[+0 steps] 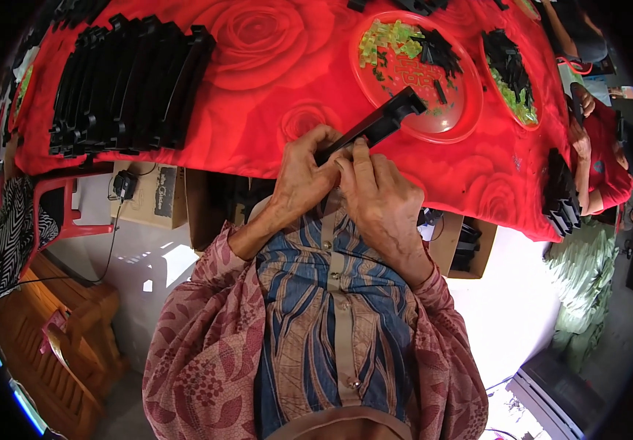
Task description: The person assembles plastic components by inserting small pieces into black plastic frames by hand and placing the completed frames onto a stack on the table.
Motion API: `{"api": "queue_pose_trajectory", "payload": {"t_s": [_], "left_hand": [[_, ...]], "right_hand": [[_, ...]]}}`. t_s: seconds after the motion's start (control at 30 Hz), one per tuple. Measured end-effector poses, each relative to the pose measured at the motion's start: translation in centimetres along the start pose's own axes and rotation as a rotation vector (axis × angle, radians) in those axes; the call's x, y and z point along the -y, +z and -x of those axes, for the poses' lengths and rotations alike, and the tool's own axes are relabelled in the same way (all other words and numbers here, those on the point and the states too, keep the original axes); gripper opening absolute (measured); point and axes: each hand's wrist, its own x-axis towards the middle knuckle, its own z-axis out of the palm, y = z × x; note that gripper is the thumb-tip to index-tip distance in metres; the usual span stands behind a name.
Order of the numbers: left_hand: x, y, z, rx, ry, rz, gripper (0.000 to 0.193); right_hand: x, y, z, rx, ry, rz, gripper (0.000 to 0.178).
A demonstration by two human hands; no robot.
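Note:
Between my two hands is a long black plastic part with a hooked end, tilted up to the right over the table's near edge. My left hand is closed around its lower end. Against its near side, the fingers of my right hand are pinched together, and whatever small thing they may hold is hidden. Just beyond the part lies a round red tray holding yellow-green translucent pieces and small black strips. A row of similar black parts stands stacked at the far left.
A red rose-patterned cloth covers the table. A second tray of black and yellow-green pieces sits to the right, near more black parts. Cardboard boxes are under the table. A red plastic chair stands left; another person works at right.

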Motion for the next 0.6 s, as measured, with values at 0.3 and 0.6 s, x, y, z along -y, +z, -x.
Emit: {"api": "queue_pose_trajectory", "payload": {"t_s": [0.3,0.6], "left_hand": [[-0.7,-0.4,0.3,0.065,-0.07,-0.094,0.016],[-1.4,-0.9,-0.1,0.144,-0.083,-0.157,0.02]], "right_hand": [[-0.7,0.3,-0.2,-0.117,0.006,-0.2,0.026],[-1.0,1.4,-0.2,-0.207,0.214,-0.408,0.023]]}}
